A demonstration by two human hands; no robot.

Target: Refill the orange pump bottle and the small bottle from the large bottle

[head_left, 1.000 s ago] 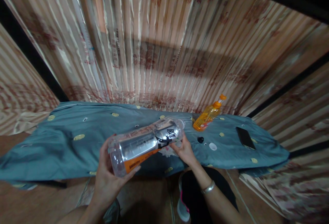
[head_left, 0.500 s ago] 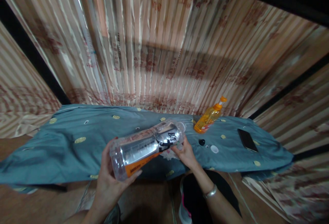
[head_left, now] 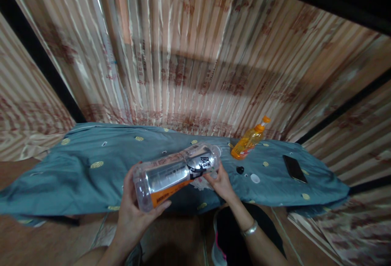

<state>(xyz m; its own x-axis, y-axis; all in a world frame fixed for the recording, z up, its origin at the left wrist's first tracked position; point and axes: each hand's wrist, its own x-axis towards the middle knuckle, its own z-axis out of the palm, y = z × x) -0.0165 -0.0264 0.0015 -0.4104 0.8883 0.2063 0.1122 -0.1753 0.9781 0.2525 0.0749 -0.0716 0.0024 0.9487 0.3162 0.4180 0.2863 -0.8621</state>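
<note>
Over the near part of a teal cloth printed with yellow ovals (head_left: 106, 188), a large clear plastic bottle with a silver, black and orange label (head_left: 177, 175) is held aslant, its base to the left and its narrower end to the right. The left hand (head_left: 134, 215) is clamped round the base, thumb along the near side, and the right hand (head_left: 222, 182) has its fingers closed about the underside of the narrower end; on so bulky and smooth a body, a grip at each end probably stops it rolling or tipping. No liquid shows through the clear base, though the label hides the middle, and whether the mouth is capped I cannot tell. Below the narrower end lies a crumpled whitish piece (head_left: 203, 183), partly covered, its material unclear. Beyond the right hand, a see-through bottle with an orange top raised on a pale stem (head_left: 248, 143) stands on the cloth, orange liquid filling its lower part and a paler space above; its spot towards the back likely leaves the hands room. Just in front of it sit a small round black piece (head_left: 240, 170) and a flat white disc (head_left: 255, 178), and farther right a dark rectangular phone (head_left: 294, 168) lies flat, well apart from both hands
</note>
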